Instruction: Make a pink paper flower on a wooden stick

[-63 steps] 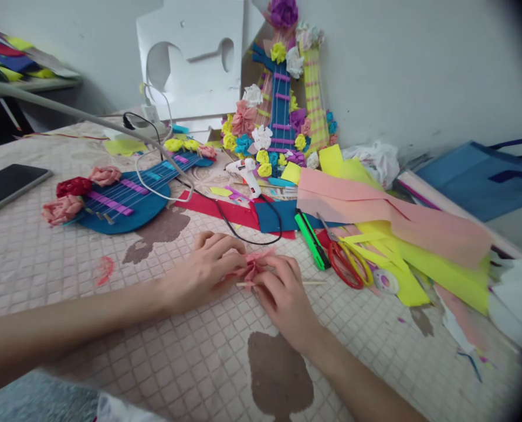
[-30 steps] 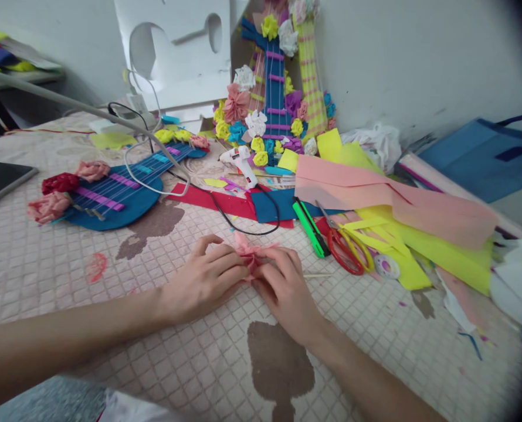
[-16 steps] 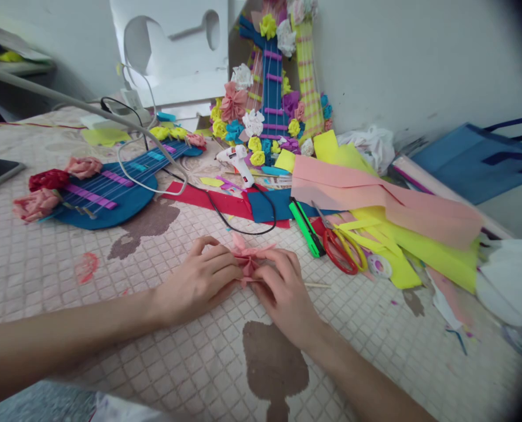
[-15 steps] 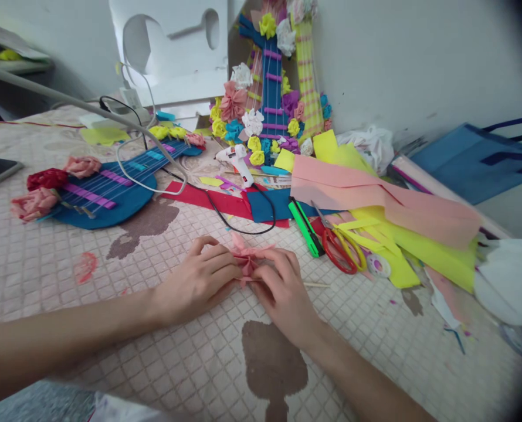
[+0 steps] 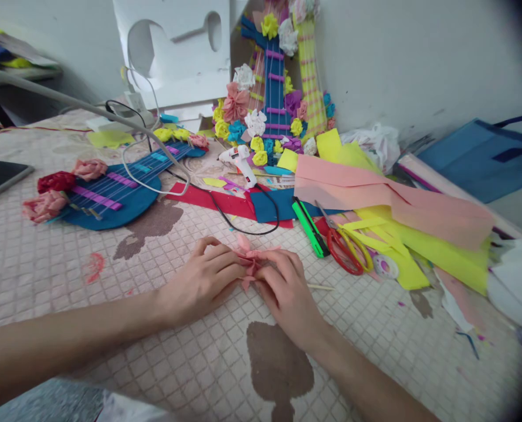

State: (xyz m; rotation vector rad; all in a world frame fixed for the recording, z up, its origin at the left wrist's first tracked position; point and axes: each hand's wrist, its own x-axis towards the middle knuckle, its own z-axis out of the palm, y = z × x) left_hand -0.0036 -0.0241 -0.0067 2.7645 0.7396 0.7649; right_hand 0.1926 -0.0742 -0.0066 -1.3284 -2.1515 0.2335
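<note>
Between my hands is a pink paper flower [image 5: 251, 265] with pointed petals, low over the tablecloth. My left hand [image 5: 206, 278] pinches its left side with the fingers bent together. On the flower's right side my right hand [image 5: 287, 287] grips with thumb and fingers closed. The fingertips partly hide the petals. A thin wooden stick [image 5: 321, 287] shows just to the right of my right hand.
Beyond my hands lie a white glue gun [image 5: 241, 164] with a black cable, a green cutter [image 5: 309, 228], scissors [image 5: 346, 249] and a pink paper strip [image 5: 388, 196]. A blue paper guitar [image 5: 120, 193] lies left. Flower-covered guitars [image 5: 275, 94] stand at the back.
The whole view has shifted slightly, so things appear a little further right. Both hands stay on the pink flower, with only small finger movement.
</note>
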